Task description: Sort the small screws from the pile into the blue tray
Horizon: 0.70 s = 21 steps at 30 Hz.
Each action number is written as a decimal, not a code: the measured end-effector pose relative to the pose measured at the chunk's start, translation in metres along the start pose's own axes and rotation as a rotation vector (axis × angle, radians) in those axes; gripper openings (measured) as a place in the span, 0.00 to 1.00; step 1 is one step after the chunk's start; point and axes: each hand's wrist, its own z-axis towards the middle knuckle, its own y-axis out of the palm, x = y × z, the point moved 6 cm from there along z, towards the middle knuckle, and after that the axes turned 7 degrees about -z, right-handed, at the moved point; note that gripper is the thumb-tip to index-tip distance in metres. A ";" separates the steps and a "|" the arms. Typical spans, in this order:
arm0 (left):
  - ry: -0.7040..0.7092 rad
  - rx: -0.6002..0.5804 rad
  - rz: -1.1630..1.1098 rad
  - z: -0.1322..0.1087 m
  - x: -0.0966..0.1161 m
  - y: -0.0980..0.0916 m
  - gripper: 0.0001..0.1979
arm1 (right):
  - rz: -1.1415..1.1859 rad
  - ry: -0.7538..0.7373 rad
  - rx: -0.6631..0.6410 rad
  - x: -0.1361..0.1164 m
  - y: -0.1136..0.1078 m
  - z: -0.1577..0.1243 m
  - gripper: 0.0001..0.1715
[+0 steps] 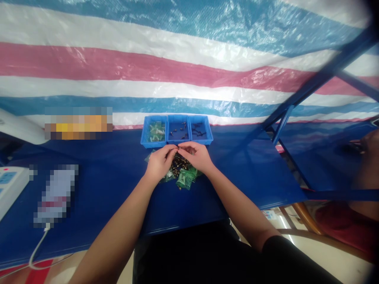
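Note:
My left hand point(160, 161) and my right hand point(197, 155) meet fingertip to fingertip above a pile of small green parts and dark screws point(182, 173) on the blue table point(118, 185). Both hands are pinched closed on something tiny between them that I cannot make out. Just behind the hands stand three joined blue bins: the left bin point(154, 133) holds green parts, the middle bin point(178, 132) holds small brass-coloured pieces, the right bin point(201, 132) holds dark pieces.
A white device point(10, 185) with a cable sits at the table's left edge. A striped tarp point(177, 71) hangs behind. A blue metal frame point(296, 102) slants at the right. Another person's arm point(368, 157) and a wooden chair point(308, 225) are at the right.

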 end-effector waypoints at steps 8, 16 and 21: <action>0.010 -0.015 0.012 0.000 0.002 0.000 0.13 | -0.036 0.008 0.004 0.000 -0.001 0.000 0.16; -0.003 0.061 0.043 -0.001 0.002 -0.002 0.15 | -0.002 0.021 0.048 0.002 -0.004 0.002 0.16; 0.018 0.071 0.038 -0.001 0.004 -0.002 0.13 | 0.000 0.017 0.035 0.001 -0.003 0.001 0.15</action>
